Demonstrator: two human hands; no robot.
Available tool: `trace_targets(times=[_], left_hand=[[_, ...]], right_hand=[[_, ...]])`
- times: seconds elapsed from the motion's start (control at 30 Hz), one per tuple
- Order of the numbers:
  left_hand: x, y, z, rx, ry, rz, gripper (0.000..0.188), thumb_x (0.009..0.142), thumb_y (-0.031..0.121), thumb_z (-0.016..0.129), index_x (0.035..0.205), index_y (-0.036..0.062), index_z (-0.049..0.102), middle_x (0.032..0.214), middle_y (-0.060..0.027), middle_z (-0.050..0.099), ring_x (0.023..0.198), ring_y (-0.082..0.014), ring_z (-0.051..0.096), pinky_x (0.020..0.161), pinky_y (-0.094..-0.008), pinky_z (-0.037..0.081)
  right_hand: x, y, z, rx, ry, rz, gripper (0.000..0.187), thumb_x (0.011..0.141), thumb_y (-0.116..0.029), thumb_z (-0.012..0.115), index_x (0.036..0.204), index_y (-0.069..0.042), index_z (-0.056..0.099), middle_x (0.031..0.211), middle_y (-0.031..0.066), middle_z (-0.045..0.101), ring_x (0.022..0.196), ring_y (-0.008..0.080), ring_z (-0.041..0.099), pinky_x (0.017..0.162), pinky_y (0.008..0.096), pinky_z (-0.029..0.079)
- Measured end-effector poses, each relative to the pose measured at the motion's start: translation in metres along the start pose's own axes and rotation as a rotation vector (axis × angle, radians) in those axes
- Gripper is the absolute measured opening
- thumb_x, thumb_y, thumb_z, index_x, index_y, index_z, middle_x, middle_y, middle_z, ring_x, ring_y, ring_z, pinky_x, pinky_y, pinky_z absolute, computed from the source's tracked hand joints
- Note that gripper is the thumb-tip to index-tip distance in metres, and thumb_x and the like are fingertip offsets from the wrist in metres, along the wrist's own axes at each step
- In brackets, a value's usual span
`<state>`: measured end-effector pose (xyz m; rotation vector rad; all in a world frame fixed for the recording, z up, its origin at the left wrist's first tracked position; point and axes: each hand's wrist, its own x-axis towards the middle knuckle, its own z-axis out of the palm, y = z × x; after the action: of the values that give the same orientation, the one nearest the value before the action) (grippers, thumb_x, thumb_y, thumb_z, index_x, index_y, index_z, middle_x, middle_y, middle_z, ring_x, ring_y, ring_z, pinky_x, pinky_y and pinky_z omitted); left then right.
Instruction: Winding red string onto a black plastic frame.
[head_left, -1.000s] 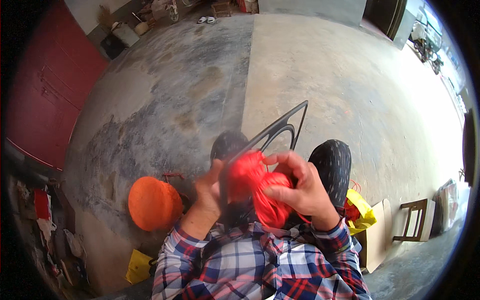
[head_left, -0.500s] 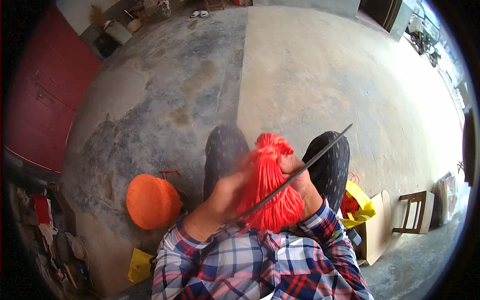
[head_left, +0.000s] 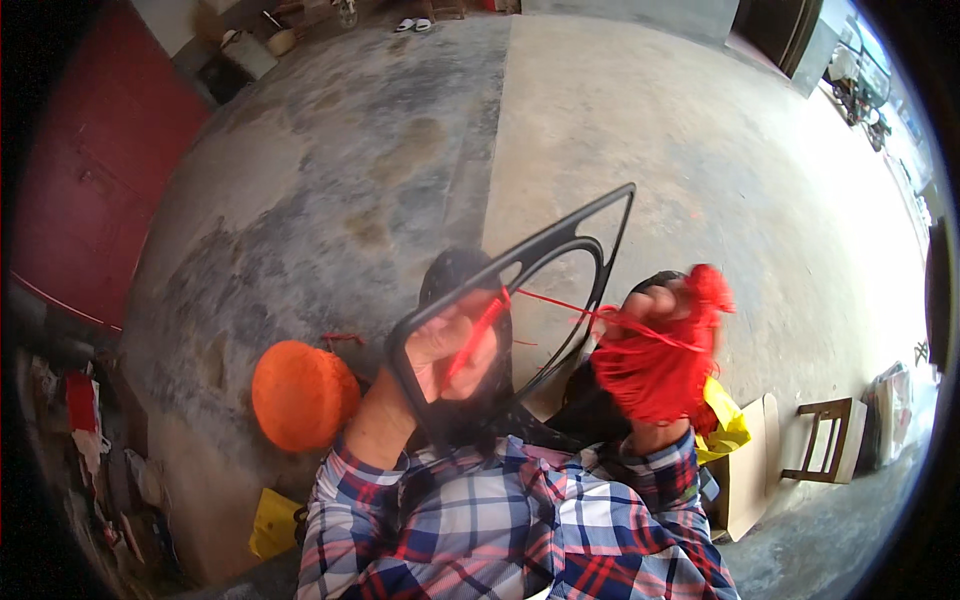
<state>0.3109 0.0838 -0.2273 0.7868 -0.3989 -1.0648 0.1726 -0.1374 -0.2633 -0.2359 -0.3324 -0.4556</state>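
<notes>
My left hand [head_left: 468,365] is closed at the near left corner of a thin black frame [head_left: 545,232] with a large round opening, held tilted above my lap. A short red strip [head_left: 478,338] lies across the fingers of that hand; whether it is wound cord is too blurred to tell. From there a thin red strand [head_left: 555,302] stretches across the opening. It leads to a bundle of red cord [head_left: 660,365] gripped in my right hand [head_left: 655,305], over my right knee. The bundle hangs down and hides part of the palm.
An orange round object [head_left: 303,396] stands on the floor to my left, with a yellow bag [head_left: 276,525] nearer. At right are another yellow bag [head_left: 732,425], a cardboard box [head_left: 752,480] and a small wooden stool [head_left: 830,440]. A red door [head_left: 95,190] borders the left.
My hands have moved apart, the right one carrying the red cord bundle to the right. The black frame has turned from edge-on to show its opening, and a strand now spans between the hands.
</notes>
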Motion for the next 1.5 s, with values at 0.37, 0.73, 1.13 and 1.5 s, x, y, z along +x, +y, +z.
trace_targets(times=[0.37,0.73,1.13,1.5], left_hand=[[-0.008,0.003,-0.026,0.063,0.034,0.140,0.052,0.093,0.021,0.061,0.138,0.0120,0.039,0.071,-0.0082,0.050,0.046,-0.0110,0.042,0.034,-0.0225,0.030],[0.000,-0.007,0.021,-0.001,0.245,0.074,0.080,0.081,0.064,0.057,0.134,0.0047,0.048,0.093,-0.0129,0.061,0.062,-0.0181,0.054,0.046,-0.0281,0.041],[-0.014,-0.012,0.007,0.011,0.065,0.014,0.052,0.091,0.018,0.058,0.136,-0.0037,0.044,0.136,-0.0121,0.050,0.126,-0.0213,0.047,0.107,-0.0360,0.037],[0.002,-0.010,0.034,-0.129,-0.069,-0.211,0.077,0.092,0.066,0.034,0.132,0.0025,0.051,0.072,-0.0163,0.051,0.050,-0.0181,0.040,0.041,-0.0279,0.030]], right_hand=[[-0.002,-0.003,0.005,-0.175,0.209,0.153,0.040,0.097,-0.045,0.044,0.105,-0.006,0.050,0.064,0.0014,0.047,0.051,0.0165,0.046,0.074,0.0381,0.043],[0.026,0.023,0.057,-1.181,-0.096,0.484,0.056,0.079,-0.008,0.074,0.128,0.000,0.048,0.093,0.0075,0.067,0.083,0.0083,0.061,0.075,0.0232,0.046],[0.014,0.038,-0.009,-0.369,0.292,0.356,0.048,0.083,-0.021,0.066,0.122,0.005,0.055,0.116,0.0147,0.060,0.106,0.0242,0.059,0.099,0.0368,0.045],[0.030,0.055,-0.031,0.017,0.570,0.132,0.037,0.079,-0.024,0.060,0.108,-0.001,0.059,0.103,0.0173,0.065,0.100,0.0311,0.061,0.095,0.0466,0.046]])
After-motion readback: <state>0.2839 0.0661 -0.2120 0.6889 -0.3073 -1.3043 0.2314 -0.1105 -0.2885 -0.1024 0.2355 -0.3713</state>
